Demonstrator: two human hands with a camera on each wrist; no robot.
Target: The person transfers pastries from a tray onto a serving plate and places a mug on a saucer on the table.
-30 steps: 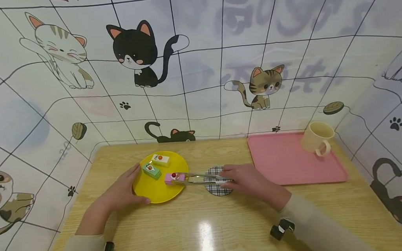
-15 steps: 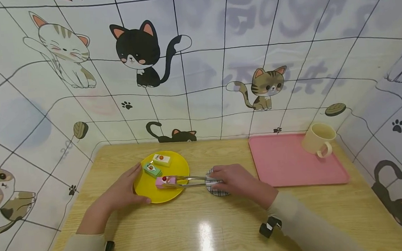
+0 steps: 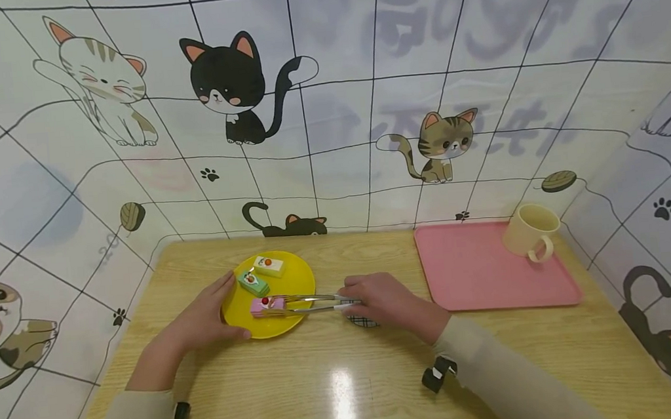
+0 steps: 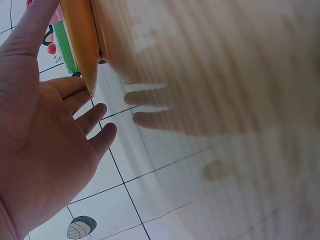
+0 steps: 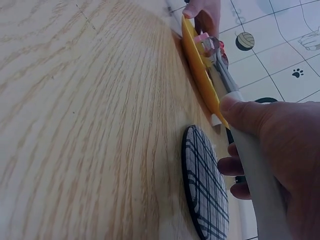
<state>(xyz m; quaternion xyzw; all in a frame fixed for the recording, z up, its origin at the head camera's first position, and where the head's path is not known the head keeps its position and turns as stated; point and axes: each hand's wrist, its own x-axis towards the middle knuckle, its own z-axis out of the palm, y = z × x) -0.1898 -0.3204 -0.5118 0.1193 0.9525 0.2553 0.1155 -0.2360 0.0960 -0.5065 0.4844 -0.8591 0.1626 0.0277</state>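
Tongs (image 5: 259, 180) gripped in right hand (image 3: 380, 298) flank pink cake (image 3: 258, 308) (left hand (image 3: 199, 319), outspread, touches plate (image 3: 298, 273))

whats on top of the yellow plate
A green toy cake and a pale yellow toy cake lie on the yellow plate. Tongs hold a pink toy cake over it; whether that one touches, I can't tell. The surface beneath the cakes is hidden.

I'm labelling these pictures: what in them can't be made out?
Head view: much of the plaid coaster, hidden by the right hand.
Left wrist view: part of the yellow plate, past the top edge.
Right wrist view: where the tongs meet the pink cake, blurred.
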